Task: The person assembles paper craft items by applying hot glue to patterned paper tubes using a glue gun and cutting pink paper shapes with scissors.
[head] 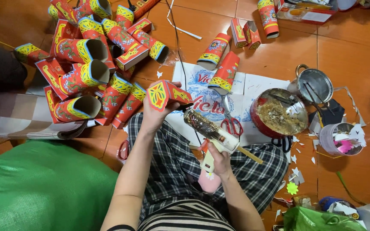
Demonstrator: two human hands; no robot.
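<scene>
My left hand (153, 114) is raised over my lap and grips a small red and yellow paper box (166, 94) with a pointed printed end. My right hand (220, 159) holds a glue gun (210, 132) with a stick of glue poking out at the back; its nozzle points up toward the box. I sit on the floor in checked trousers (174, 171).
A heap of red and yellow paper tubes (86, 64) lies at the upper left. Flattened white cardboard (258, 85) carries red-handled scissors (232, 124), two more tubes, and a red round tin (279, 113) of scraps. A metal pot (315, 83) and a plastic cup (341, 137) sit right. A green sack (39, 188) lies lower left.
</scene>
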